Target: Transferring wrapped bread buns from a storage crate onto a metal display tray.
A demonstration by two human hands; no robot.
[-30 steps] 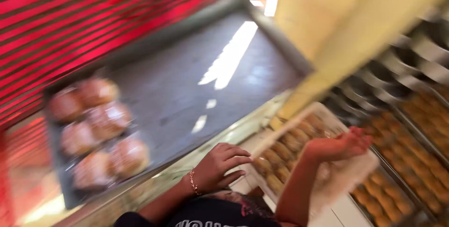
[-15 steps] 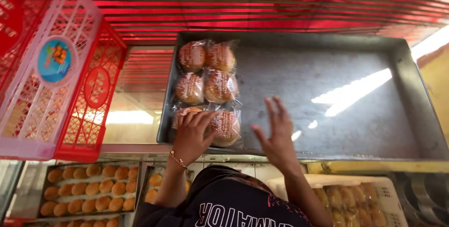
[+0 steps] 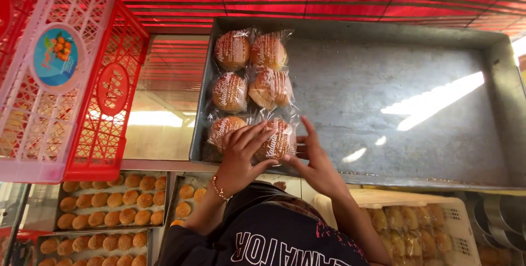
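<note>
While both hands are now settling on the metal tray, left hand fingers are spreading over a wrapped bun, right hand fingers touching its edge.

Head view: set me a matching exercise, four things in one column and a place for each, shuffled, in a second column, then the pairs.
Things:
1. grey metal baking tray
2. wrapped round buns
3. red and pink plastic crates
4. cream plastic crate of wrapped buns

Places:
A. far left, standing tilted
B. lower right, below the tray's near rim
C. upper middle, spreading to the right
D. left end of the tray, in two columns

Pairs: 1-C, 2-D, 3-A, 4-B. The left hand and right hand touch the nearest bun.
</note>
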